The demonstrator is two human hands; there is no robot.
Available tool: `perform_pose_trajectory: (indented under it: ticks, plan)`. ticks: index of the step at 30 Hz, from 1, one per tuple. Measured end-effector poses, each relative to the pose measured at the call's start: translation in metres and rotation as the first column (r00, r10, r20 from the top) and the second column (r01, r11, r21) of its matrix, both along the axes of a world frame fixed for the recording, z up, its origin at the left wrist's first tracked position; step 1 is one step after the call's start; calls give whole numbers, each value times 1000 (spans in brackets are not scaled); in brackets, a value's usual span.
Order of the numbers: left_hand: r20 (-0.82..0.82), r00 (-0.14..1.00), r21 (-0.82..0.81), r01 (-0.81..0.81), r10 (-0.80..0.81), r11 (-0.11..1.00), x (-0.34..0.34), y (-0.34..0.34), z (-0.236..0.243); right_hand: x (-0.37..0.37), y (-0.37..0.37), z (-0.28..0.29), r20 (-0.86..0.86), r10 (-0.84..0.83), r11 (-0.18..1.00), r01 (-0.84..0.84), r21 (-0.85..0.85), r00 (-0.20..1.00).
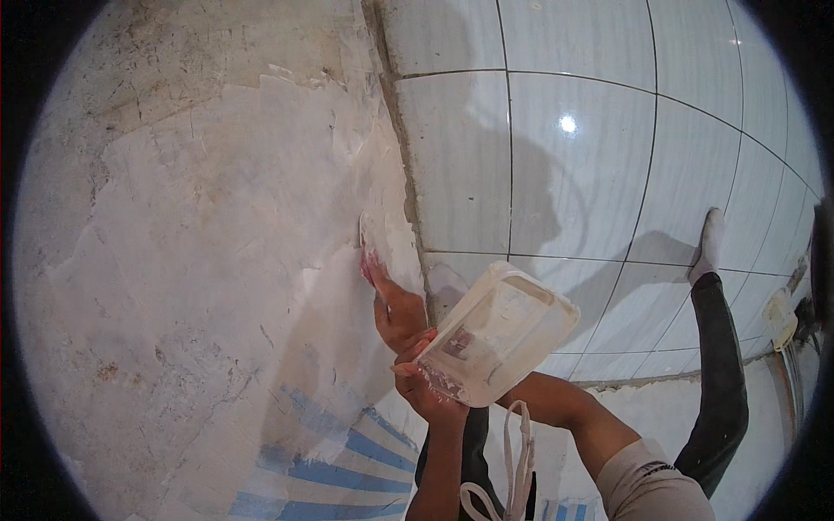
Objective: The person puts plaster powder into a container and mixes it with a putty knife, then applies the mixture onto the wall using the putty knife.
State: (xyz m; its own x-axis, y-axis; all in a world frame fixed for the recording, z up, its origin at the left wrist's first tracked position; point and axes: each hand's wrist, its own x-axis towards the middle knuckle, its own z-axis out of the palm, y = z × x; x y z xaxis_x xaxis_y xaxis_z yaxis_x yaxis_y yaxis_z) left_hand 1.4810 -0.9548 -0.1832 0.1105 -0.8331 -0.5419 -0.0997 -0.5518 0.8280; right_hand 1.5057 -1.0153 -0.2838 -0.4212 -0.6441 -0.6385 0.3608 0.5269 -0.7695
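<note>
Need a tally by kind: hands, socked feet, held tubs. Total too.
Hands: 2 (left hand, right hand)
Socked feet: 2 (right foot; left foot, partly hidden)
Held tubs: 1 (clear tub, in the left hand)
Total: 5
</note>
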Motion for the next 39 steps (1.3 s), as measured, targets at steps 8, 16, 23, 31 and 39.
perform_pose_trajectory:
  ticks: [8,16,23,31,39]
  plan:
    - [-131,991,-57,25,-33,998,-1,-1,-6,-26,23,-63,-86,-321,946,324,19,943]
    - [-88,994,-66,63,-69,996,0,3,-6,-33,-11,-140,-80,-320,947,321,-5,944]
    - [-98,992,-86,77,-85,993,5,5,-6,1,14,-63,84,-290,942,300,-151,953]
    - [-74,995,-88,57,-63,994,12,9,-7,-41,28,-10,478,-386,871,482,-93,789]
    - [-101,992,-80,72,-80,994,-4,12,-4,-47,-9,-76,-3,-305,947,303,-110,952]
